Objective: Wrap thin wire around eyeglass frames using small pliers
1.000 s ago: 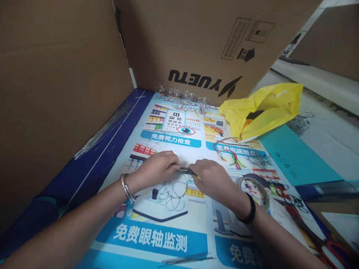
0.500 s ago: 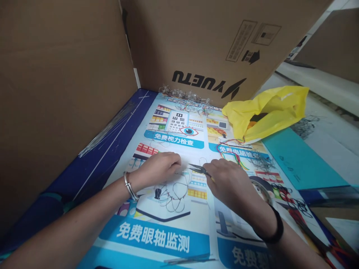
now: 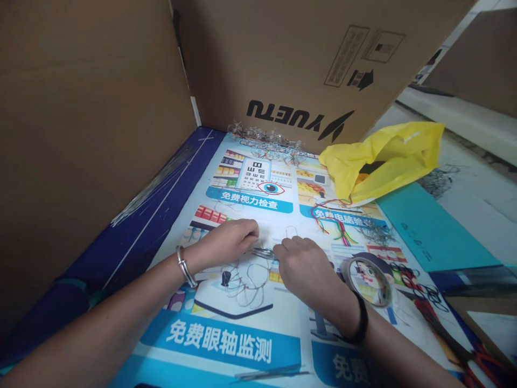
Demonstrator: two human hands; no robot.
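My left hand, with a silver bangle at the wrist, is closed in a pinch on a thin wire. From it hangs a looped wire shape, lying over the printed poster. My right hand, with a black band at the wrist, is wrapped round a pair of pliers. The jaws of the pliers point left and reach close to my left fingertips, by the wire. Whether the jaws bite on the wire, I cannot tell. The plier handles are hidden in my palm.
Cardboard walls stand behind and at left. A yellow bag lies at back right beside a teal sheet. A tape roll, coloured cords, scissors and bundles of wire lie around.
My right hand has moved left with the pliers, so the jaws are now right by my left fingertips. More of the tape roll shows. My left hand has hardly moved.
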